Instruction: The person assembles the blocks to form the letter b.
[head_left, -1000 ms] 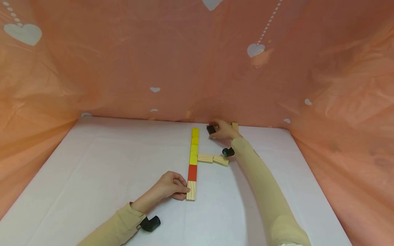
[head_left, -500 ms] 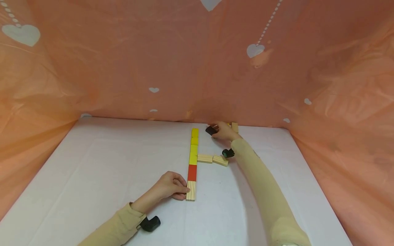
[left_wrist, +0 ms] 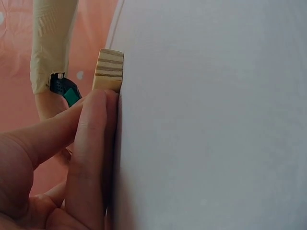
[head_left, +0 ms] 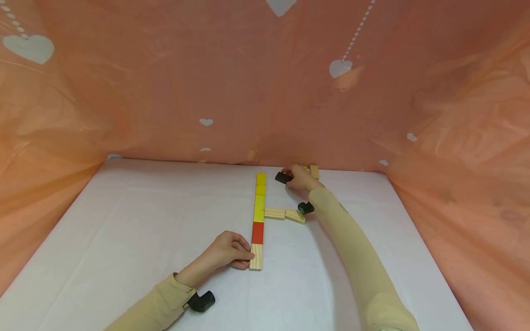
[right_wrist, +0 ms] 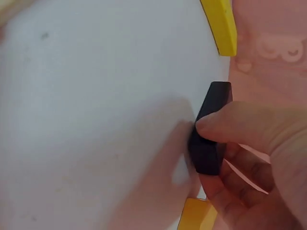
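free white tabletop left of the yellow blocks, two plain blocks jutting right, curtain behind

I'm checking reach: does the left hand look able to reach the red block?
Probably yes, once it lets go: the left hand pinches the plain block adjoining the red block, whose top looks uncovered.

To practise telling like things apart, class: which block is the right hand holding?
The black rectangular block, pinched by the right hand. It alone is black; the rest in view are yellow blocks, a red block and bare-wood blocks.
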`<state>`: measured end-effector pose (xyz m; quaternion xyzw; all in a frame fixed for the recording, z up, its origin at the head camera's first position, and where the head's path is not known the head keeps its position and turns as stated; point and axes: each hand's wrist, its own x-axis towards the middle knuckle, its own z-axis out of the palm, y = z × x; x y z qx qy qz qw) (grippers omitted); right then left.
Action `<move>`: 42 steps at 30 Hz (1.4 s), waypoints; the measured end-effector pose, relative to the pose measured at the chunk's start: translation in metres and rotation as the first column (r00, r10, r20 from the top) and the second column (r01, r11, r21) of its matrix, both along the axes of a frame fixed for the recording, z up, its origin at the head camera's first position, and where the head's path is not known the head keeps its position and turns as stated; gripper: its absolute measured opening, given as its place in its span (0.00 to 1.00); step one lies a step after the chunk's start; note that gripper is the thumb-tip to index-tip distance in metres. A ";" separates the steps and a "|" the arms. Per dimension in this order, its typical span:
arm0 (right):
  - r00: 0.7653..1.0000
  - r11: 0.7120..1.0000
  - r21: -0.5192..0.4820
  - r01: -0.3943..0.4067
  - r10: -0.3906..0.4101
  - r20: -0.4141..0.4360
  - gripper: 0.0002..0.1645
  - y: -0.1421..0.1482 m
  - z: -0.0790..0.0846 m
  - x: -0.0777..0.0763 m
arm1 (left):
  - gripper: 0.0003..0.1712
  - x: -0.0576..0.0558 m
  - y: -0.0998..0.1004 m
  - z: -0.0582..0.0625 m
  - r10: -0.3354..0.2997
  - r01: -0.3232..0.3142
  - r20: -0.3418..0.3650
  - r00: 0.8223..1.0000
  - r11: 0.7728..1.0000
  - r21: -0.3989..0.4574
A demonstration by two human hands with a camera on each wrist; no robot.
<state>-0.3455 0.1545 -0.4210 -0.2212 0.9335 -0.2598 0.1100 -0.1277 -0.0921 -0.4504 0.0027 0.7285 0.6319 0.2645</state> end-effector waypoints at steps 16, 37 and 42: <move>0.995 0.999 -0.048 0.020 -0.025 -0.102 0.25 0.019 0.027 0.038 | 0.13 -0.003 0.001 -0.001 0.001 -0.001 0.001 1.000 1.000 0.002; 0.986 0.978 -0.205 0.041 -0.072 -0.147 0.29 0.051 0.023 0.146 | 0.14 -0.003 -0.001 0.000 -0.003 0.003 0.013 1.000 1.000 -0.004; 0.986 0.976 -0.200 0.083 -0.109 -0.123 0.29 0.062 0.018 0.164 | 0.14 -0.004 -0.001 0.002 -0.005 0.005 0.021 1.000 1.000 -0.007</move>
